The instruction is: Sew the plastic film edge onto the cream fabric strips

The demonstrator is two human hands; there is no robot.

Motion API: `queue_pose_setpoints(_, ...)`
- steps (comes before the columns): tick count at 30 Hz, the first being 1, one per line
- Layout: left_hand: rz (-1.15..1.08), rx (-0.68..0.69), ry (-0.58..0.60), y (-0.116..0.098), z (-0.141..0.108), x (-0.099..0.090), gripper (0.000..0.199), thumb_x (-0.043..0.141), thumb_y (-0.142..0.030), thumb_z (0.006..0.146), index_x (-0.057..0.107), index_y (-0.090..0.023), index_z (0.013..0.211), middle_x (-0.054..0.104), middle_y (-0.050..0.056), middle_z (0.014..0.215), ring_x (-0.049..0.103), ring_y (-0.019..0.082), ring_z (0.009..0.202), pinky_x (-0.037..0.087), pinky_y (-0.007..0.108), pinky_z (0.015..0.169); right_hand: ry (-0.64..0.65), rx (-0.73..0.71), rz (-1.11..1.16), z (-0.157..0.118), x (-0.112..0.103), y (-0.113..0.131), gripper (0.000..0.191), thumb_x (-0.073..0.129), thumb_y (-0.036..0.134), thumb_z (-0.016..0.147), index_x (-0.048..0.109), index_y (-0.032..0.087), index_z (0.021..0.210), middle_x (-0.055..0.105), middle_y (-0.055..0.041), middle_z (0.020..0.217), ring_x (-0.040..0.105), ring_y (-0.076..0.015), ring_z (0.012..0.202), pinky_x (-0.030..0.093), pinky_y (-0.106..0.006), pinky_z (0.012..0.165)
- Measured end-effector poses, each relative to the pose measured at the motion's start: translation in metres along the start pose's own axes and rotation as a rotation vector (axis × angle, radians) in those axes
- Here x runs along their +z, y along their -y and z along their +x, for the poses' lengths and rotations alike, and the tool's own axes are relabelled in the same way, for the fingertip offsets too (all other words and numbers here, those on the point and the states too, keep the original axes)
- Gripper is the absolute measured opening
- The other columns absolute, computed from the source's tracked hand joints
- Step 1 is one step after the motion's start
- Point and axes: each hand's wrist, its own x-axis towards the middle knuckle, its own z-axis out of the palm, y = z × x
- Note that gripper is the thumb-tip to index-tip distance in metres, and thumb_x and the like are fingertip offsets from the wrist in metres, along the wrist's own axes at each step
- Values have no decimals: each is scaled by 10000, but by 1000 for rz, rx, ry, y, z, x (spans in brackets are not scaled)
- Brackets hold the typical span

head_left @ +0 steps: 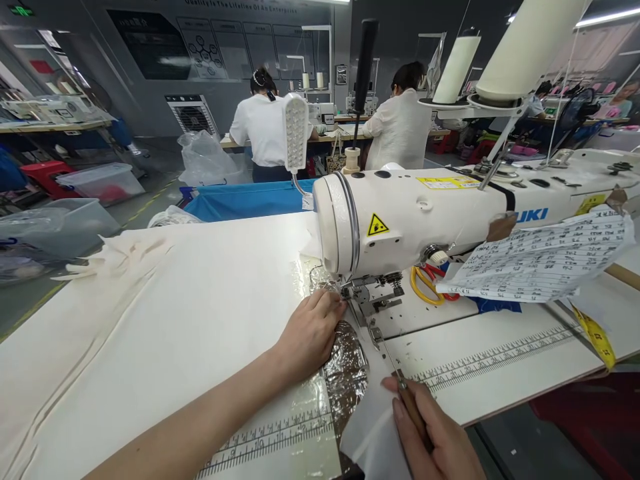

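My left hand lies beside the needle area of a white sewing machine. Its fingers are curled and pressed together, with the tips right by the presser foot; what they pinch is hidden. In my right hand is an awl with a wooden handle, its thin metal shaft pointing up toward the machine bed. White cloth hangs beneath that hand and runs up toward the needle. Between the hands, shiny clear plastic covers a brown patch of the table.
Pale cloth drapes over the left of the white table. Scissors with yellow and red handles lie behind the needle. A handwritten sheet and a yellow tape measure are at right. Two people sit ahead.
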Motion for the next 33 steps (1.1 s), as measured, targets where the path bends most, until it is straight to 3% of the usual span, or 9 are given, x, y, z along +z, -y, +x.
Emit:
queue_pose_setpoints(5,-112,60,-53,0,-2,-3,342,353,-30,904,562,-103,1165,605,116,1050,547,222,962,546,404,837,92,-103,-74,14,0,-2,313,407,428,993,574,277,1211,725,-75,1146,691,-213,1015,566,-258,806)
queue_pose_setpoints(9,-110,142,-16,1,-2,-2,294,362,-69,930,590,-105,1111,624,114,1054,562,225,949,545,402,803,119,-151,-88,24,1,0,304,390,385,991,537,257,1224,705,-77,1174,667,-218,1048,542,-294,852)
queue_pose_setpoints(16,52,77,49,1,-1,0,341,386,-72,901,573,-96,1185,599,146,1131,565,262,1003,533,426,815,118,-208,-96,37,3,17,257,343,374,1007,546,255,1111,717,-44,940,688,-193,830,537,-251,680)
queue_pose_setpoints(22,88,27,88,-1,0,-2,337,371,-120,924,565,-85,1196,584,161,1106,545,281,992,529,433,791,91,-298,-154,42,8,11,263,347,328,1003,557,228,1126,724,-76,945,696,-213,828,556,-276,684)
queue_pose_setpoints(26,51,51,51,1,-1,0,328,361,-105,922,567,-75,1175,585,157,1070,542,266,957,538,425,795,18,-453,-202,36,11,9,279,387,238,977,532,237,1216,728,-75,1074,709,-204,937,563,-271,750)
queue_pose_setpoints(29,-19,78,11,3,1,1,308,387,-101,897,577,-103,1139,577,147,1077,546,250,953,550,413,806,-4,-590,-191,31,12,18,337,408,161,945,492,263,1255,720,-44,1047,710,-175,883,552,-246,762)
queue_pose_setpoints(33,66,65,101,-1,10,0,197,439,-132,876,603,-121,983,591,132,973,555,250,876,565,399,733,-21,-748,-118,27,18,39,391,403,105,919,447,236,1284,708,-57,1034,694,-176,893,538,-255,770)
